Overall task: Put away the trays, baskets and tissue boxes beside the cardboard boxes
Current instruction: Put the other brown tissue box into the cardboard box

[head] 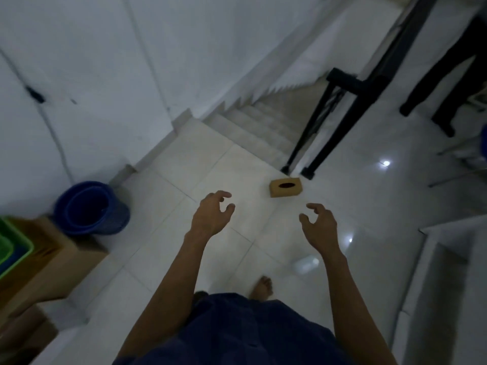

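left hand (210,214): I've got it stretched forward, fingers curled and apart, empty
right hand (320,227): same pose, fingers spread, holding nothing
cardboard box (56,259): one, matte brown, far left, green tray (13,246) on top
tissue box (286,187): one, tan with oval slot, on glossy tile floor (184,167) ahead of both hands, by the stair rail (324,122)

Dim, bluish light is filling the scene; small glare spots are glinting on the glossy floor (386,163), while the cardboard boxes (52,262) at the left edge are smearing into blur.
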